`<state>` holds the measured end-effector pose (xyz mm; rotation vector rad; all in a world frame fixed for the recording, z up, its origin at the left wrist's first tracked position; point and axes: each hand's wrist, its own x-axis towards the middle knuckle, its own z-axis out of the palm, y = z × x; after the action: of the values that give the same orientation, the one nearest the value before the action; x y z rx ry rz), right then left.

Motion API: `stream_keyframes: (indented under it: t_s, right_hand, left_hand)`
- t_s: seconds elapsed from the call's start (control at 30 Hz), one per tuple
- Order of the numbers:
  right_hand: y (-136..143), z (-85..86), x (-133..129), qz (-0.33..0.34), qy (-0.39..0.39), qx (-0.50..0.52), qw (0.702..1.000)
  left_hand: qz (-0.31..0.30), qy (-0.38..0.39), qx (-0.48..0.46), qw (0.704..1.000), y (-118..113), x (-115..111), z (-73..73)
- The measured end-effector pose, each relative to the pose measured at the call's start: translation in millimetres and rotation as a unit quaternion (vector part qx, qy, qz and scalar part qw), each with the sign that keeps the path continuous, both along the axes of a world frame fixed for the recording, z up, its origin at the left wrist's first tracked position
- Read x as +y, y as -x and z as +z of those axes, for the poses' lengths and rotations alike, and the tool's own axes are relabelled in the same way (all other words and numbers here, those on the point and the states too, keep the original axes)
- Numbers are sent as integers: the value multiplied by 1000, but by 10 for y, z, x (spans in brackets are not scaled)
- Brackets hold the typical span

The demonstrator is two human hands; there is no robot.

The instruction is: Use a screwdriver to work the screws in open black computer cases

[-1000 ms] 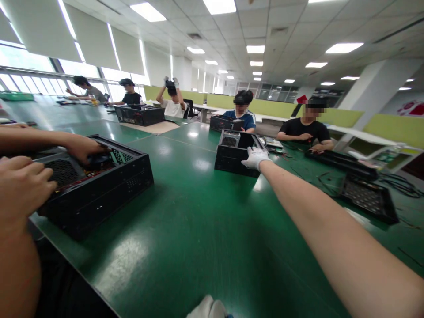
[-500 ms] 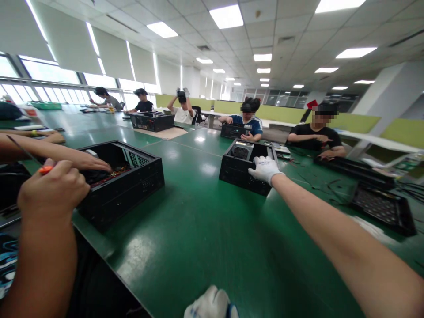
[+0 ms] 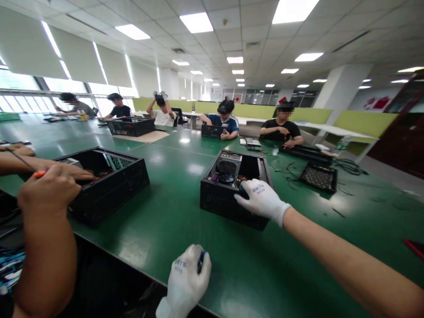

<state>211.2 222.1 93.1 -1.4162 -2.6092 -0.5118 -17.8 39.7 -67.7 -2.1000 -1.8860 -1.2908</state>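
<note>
My right hand [image 3: 261, 199], in a white work glove, grips the near edge of a black open-topped computer case [image 3: 217, 198]. Its thumb lies against the outside of the front wall, and the fingertips reach over the rim. Inside the case a power supply with a round fan [image 3: 228, 168] and some boards and wires show. At the table's front edge, my left hand [image 3: 188, 271], also gloved in white, is closed around a small blue and black object [image 3: 201, 261]. Most of that object is hidden by the fingers, and its kind cannot be made out.
On the left, a co-worker's fist [image 3: 49, 190] holds an orange-handled screwdriver [image 3: 39, 174] beside another open case [image 3: 109, 192]. A black panel [image 3: 319, 177] and loose cables [image 3: 351, 166] lie to the right on the green table [image 3: 172, 212]. Several people sit across it.
The case has come nearer to me with my right hand on its edge. My left hand has risen further into view, and the whole view has turned right.
</note>
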Motion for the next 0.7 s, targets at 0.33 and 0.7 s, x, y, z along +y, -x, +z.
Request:
stream_keyframes:
  t_s: [0.33, 0.7]
  right_hand:
    - [-602, -24, -1556, 87, -19, 67, 994]
    - [-832, 1, -2374, 147, 8, 144, 979]
  left_hand:
    - [-29, -38, -79, 996, 14, -297, 790]
    - [-221, 19, 163, 961, -609, -383, 1741]
